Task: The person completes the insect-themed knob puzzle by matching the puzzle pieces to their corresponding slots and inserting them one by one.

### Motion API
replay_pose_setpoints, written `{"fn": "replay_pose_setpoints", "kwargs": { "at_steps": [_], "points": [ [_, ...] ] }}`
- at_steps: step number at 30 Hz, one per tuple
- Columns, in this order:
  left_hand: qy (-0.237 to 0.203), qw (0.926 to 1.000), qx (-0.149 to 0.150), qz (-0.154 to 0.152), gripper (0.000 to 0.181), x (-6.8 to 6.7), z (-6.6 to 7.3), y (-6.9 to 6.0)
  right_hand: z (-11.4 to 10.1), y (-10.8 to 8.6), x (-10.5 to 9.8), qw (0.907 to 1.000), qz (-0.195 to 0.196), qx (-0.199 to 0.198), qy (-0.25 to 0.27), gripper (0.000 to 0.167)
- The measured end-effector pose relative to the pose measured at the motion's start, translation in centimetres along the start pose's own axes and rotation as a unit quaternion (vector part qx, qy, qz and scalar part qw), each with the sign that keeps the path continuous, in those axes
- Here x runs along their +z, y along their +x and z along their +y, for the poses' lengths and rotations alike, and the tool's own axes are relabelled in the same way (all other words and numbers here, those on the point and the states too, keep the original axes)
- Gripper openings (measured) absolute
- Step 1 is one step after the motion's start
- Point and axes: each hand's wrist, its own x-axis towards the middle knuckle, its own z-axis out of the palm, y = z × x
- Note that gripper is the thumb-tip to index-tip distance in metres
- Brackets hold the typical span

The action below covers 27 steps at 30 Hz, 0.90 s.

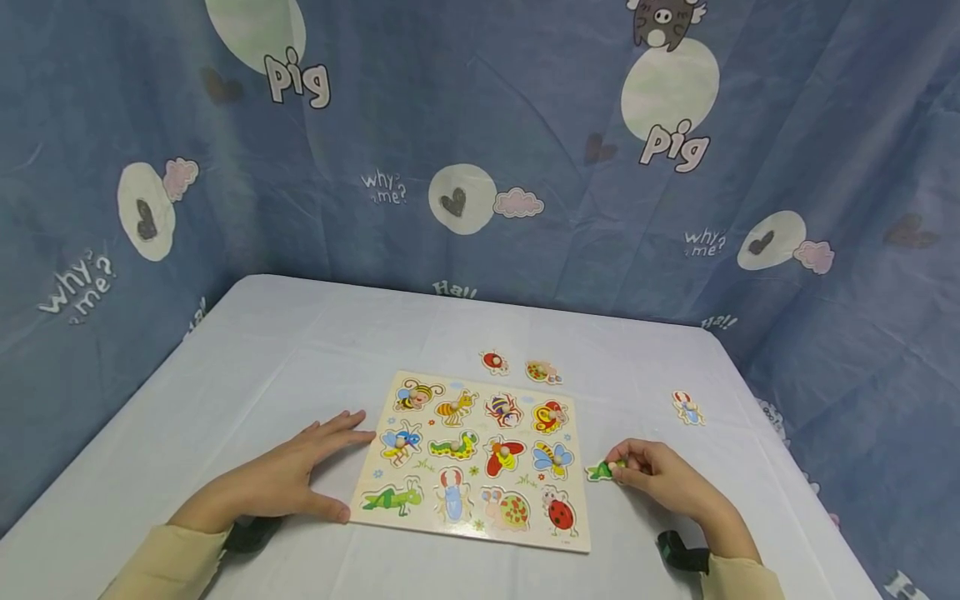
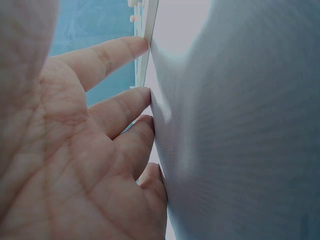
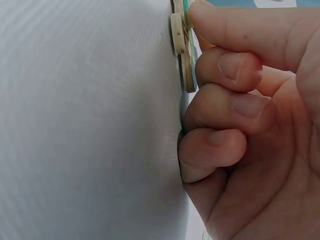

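A wooden insect puzzle board (image 1: 472, 527) lies flat on the white table in the head view. Knobbed insect pieces sit in its upper two rows; its bottom row shows printed recesses of a grasshopper, a beetle, a snail and a ladybug. My left hand (image 1: 300, 471) is spread at the board's left side, fingers extended, with fingertips (image 2: 137, 46) at its edge. Right of the board, my right hand (image 1: 663, 475) pinches a green grasshopper puzzle piece (image 1: 598, 472) between thumb and fingers. That piece (image 3: 188, 72) is seen edge-on by the right wrist camera, low against the tabletop.
Behind the board lie a ladybug piece (image 1: 494, 362) and a snail piece (image 1: 542, 372). Farther right is a blue beetle piece (image 1: 688, 408). A blue patterned cloth (image 1: 480, 108) hangs around the table (image 1: 322, 333). Dark wrist devices sit under both forearms.
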Motion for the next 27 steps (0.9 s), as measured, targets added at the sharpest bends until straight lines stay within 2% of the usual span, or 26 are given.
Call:
{"fn": "replay_pose_setpoints", "kwargs": {
  "at_steps": [15, 27],
  "points": [
    [-0.004, 1.0000, -0.003, 0.000, 0.101, -0.11, 0.27, -0.07, 0.22, -0.06, -0.01, 1.0000, 0.003, 0.001, 0.001, 0.018],
    [-0.007, 0.9999, -0.006, -0.005, 0.101, -0.04, 0.14, 0.01, 0.02, -0.18, -0.14, 0.9996, 0.026, 0.006, 0.010, 0.022]
  ]
}}
